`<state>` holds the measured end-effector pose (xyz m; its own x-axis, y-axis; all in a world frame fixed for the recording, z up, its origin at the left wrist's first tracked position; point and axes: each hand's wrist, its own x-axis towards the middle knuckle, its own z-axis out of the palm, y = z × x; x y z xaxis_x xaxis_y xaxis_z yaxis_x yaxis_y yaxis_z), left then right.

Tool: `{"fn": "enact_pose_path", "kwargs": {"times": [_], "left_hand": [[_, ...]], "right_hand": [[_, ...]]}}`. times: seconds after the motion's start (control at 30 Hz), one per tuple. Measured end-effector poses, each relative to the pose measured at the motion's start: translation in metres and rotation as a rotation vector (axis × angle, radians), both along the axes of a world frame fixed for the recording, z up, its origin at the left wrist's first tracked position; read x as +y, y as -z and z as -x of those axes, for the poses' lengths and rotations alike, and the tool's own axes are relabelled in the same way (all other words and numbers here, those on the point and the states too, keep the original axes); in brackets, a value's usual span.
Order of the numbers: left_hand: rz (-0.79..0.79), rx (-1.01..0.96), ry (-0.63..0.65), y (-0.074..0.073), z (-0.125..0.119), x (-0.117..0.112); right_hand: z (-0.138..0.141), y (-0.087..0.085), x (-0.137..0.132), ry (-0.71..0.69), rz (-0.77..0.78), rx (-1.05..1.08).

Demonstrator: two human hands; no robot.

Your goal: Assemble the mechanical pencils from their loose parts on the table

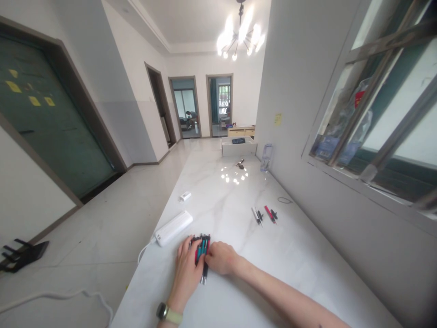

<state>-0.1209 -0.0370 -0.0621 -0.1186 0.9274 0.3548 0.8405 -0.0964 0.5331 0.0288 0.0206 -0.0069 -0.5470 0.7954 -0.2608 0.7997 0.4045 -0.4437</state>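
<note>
Several pens (203, 247), black, teal and red, lie side by side in a bundle on the white marbled table (225, 218). My left hand (187, 262) wraps over the bundle's left side, its thumb across the lower part. Against the right side of the same bundle is my right hand (220, 257), its fingers curled in and closed at the edge; the fingertips are partly hidden. Black pen ends with silvery tips stick out below my left thumb. Farther right lie a white pen (256, 216) and a red pen (270, 214), each with a dark cap beside it.
A white power strip (174, 228) with a cord lies left of my hands, near a small white adapter (185, 196). Keys (241, 164), a clear bottle (266, 157) and a white box (238, 149) are at the far end. A dark loop (284, 200) lies near the right wall.
</note>
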Motion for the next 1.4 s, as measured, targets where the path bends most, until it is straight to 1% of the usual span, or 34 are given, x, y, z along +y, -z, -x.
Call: {"fn": "enact_pose_path", "kwargs": {"times": [0.1, 0.17, 0.23, 0.33, 0.43, 0.5, 0.53, 0.63, 0.7, 0.77, 0.83, 1.0, 1.07, 1.4], "left_hand": [[-0.002, 0.008, 0.002, -0.004, 0.004, 0.001], [-0.01, 0.012, 0.001, -0.009, 0.007, 0.002], [-0.028, 0.003, 0.006, -0.017, 0.009, 0.004], [-0.062, -0.032, 0.025, -0.032, 0.004, 0.009], [-0.102, -0.066, 0.069, -0.047, -0.011, 0.017], [-0.133, -0.083, 0.124, -0.056, -0.028, 0.024], [-0.146, -0.091, 0.161, -0.061, -0.037, 0.027], [-0.156, -0.124, 0.282, -0.074, -0.067, 0.039], [-0.147, -0.16, 0.353, -0.079, -0.085, 0.047], [-0.142, -0.214, 0.393, -0.08, -0.099, 0.054], [-0.141, -0.271, 0.408, -0.077, -0.107, 0.059], [-0.115, -0.367, 0.406, -0.059, -0.113, 0.059], [-0.099, -0.402, 0.395, -0.055, -0.111, 0.057], [-0.071, -0.471, 0.41, -0.057, -0.112, 0.051]], "right_hand": [[-0.009, -0.001, 0.003, 0.046, -0.012, 0.02], [-0.025, -0.005, 0.013, 0.114, -0.065, 0.033], [-0.05, -0.009, 0.03, 0.181, -0.125, 0.04], [-0.099, -0.012, 0.058, 0.353, -0.241, 0.019], [-0.142, -0.004, 0.077, 0.54, -0.347, -0.047], [-0.159, 0.007, 0.083, 0.608, -0.412, -0.085], [-0.163, 0.013, 0.085, 0.62, -0.408, -0.1], [-0.166, 0.027, 0.088, 0.607, -0.365, -0.121], [-0.163, 0.031, 0.089, 0.598, -0.354, -0.118], [-0.161, 0.032, 0.09, 0.597, -0.36, -0.11], [-0.161, 0.033, 0.09, 0.591, -0.379, -0.1], [-0.163, 0.035, 0.089, 0.531, -0.422, -0.067], [-0.162, 0.034, 0.088, 0.525, -0.415, -0.064], [-0.155, 0.03, 0.081, 0.516, -0.358, -0.082]]}}
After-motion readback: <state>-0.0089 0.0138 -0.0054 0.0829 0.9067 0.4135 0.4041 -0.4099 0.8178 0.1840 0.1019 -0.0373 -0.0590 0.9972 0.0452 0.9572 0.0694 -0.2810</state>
